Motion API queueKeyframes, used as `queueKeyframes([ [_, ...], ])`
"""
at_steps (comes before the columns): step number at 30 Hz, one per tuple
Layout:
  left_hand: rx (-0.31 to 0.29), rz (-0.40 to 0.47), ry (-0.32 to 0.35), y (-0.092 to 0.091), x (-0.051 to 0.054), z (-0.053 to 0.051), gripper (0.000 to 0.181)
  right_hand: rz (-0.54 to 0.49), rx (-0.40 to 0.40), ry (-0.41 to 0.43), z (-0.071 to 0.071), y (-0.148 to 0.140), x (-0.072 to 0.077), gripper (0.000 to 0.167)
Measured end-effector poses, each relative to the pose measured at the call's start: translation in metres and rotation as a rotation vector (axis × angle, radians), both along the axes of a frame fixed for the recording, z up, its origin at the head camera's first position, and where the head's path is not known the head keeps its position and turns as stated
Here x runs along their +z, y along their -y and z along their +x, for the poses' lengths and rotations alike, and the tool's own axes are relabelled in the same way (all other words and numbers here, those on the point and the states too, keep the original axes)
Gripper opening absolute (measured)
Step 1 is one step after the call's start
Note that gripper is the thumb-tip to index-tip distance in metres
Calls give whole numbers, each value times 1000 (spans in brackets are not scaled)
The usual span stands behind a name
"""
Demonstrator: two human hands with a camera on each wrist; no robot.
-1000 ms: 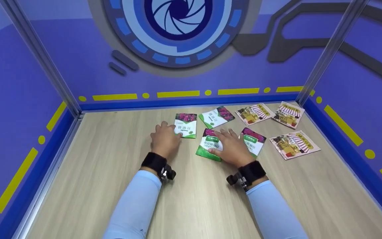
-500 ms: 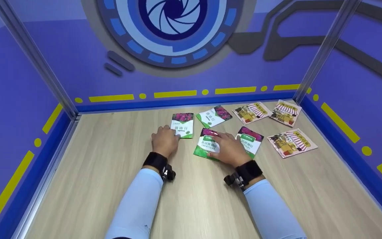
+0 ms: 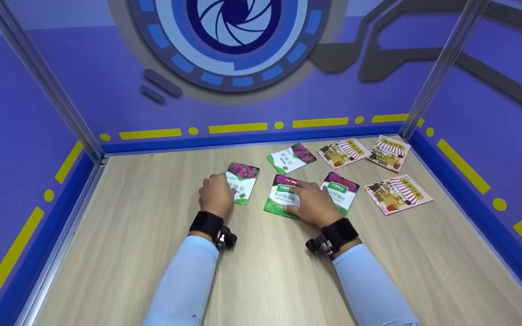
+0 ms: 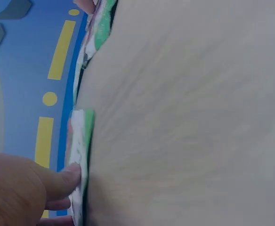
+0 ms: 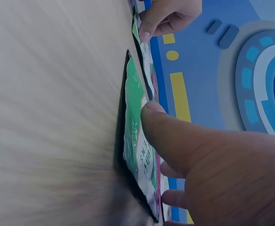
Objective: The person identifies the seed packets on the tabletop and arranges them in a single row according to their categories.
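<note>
White-and-green rectangular packet (image 3: pixel 245 183), long axis and flowered end toward one o'clock, is pinched at nine by the left hand (image 3: pixel 216 195); toward four, the right hand (image 3: pixel 315 204) spreads over a glossy green-and-pink rectangular packet (image 3: pixel 280 200).

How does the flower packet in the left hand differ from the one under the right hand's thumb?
Bottom: the first packet is mostly white, while the second packet has a broad green band.
Label: the second packet has a green label below its flowers; the first packet is white there.
Hold: the left hand pinches the first packet, while the right hand rests over the second packet.
Both show magenta flowers at the far end.
</note>
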State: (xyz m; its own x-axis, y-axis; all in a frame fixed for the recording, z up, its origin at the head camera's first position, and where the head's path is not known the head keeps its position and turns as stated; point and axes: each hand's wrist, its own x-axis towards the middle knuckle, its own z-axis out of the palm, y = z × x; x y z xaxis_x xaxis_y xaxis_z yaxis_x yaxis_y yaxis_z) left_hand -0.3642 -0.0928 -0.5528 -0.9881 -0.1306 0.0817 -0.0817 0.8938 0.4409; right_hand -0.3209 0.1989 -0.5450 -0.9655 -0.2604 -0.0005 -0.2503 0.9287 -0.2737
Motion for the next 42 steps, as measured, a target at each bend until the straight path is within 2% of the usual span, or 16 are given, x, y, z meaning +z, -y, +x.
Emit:
queueKeyframes([
  [5,20,114,37,10,2,6,53,-38,7,-8,0,4,4,69],
  [10,46,282,66,20,-1,9,51,-97,39,-3,1,8,6,67],
  [13,65,373,40,28,-4,11,38,-135,51,5,0,8,6,65],
  [16,85,438,3,35,-6,13,17,-169,64,6,0,10,6,64],
  [20,94,496,-49,41,-8,16,21,-199,61,17,0,11,5,63],
  [23,90,555,-73,41,-7,18,16,-227,48,30,-2,11,6,62],
  [30,71,688,-127,32,3,25,21,-379,1,66,-6,16,12,58],
  [42,29,779,-192,12,32,42,20,-735,-17,107,-13,33,35,45],
])
